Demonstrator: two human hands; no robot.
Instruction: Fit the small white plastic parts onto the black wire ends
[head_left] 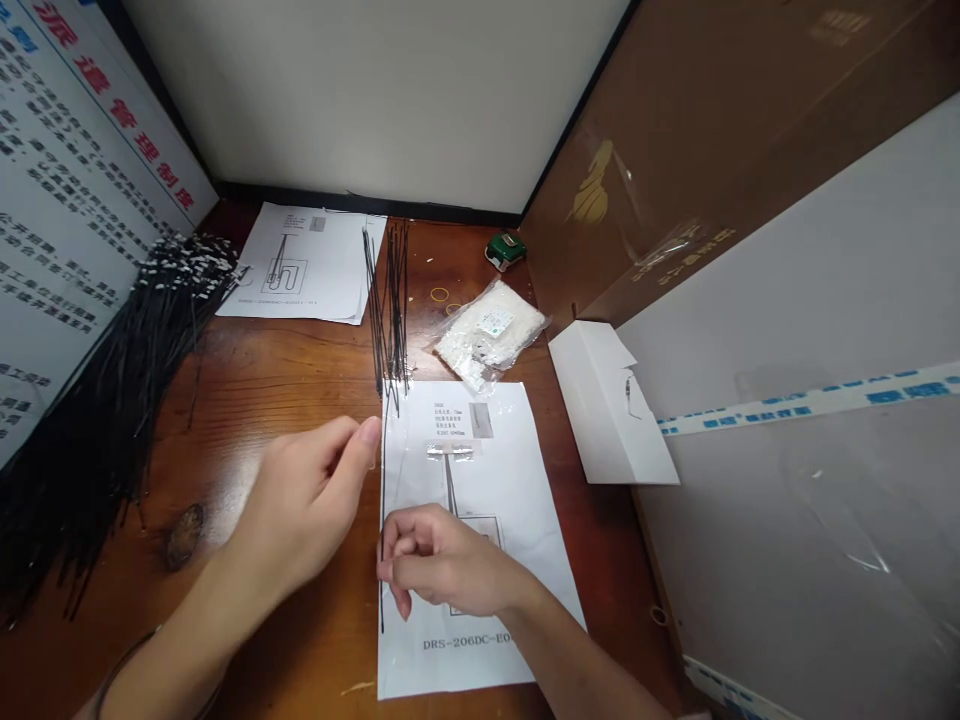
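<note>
A thin black wire [383,480] runs lengthwise along the left edge of a printed drawing sheet [517,600]. Thumb and index finger of my left hand [311,500] are pinched together just left of its upper part; whatever is between them is hidden. Lower down, my right hand [450,565] has its fingers curled and pinches the wire over the sheet. Beyond both hands lies a loose row of several black wires [391,300]. Taped on the sheet is a small sample piece [450,452] above a line drawing, which my right hand partly covers.
At left lies a large bundle of black wires [112,420] with white connector ends. A second drawing sheet [337,295] is at the back. A bag of white parts [491,330], a green tape measure [505,250] and a folded white card [607,420] lie toward the right, beside a brown carton [675,130].
</note>
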